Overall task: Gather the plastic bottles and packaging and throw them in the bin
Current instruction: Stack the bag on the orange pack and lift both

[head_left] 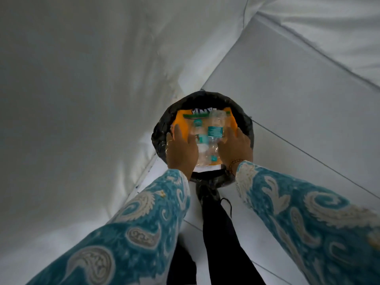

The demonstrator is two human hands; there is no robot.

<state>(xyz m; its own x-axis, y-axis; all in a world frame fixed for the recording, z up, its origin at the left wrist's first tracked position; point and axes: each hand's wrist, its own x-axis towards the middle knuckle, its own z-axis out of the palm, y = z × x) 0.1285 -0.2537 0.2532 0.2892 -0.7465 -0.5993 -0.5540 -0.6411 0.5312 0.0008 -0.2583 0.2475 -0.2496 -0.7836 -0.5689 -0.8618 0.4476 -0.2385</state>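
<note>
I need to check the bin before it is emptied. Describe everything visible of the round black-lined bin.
The round bin with a crinkled black plastic liner stands on the pale tiled floor in a corner beside a white wall. Its mouth is open. Over it sit orange packaging and clear plastic bottles with teal labels, with the left hand and right hand on them.

Bottles (211, 134) lie on packaging (183, 124) in the bin (244, 124), between both hands.
</note>
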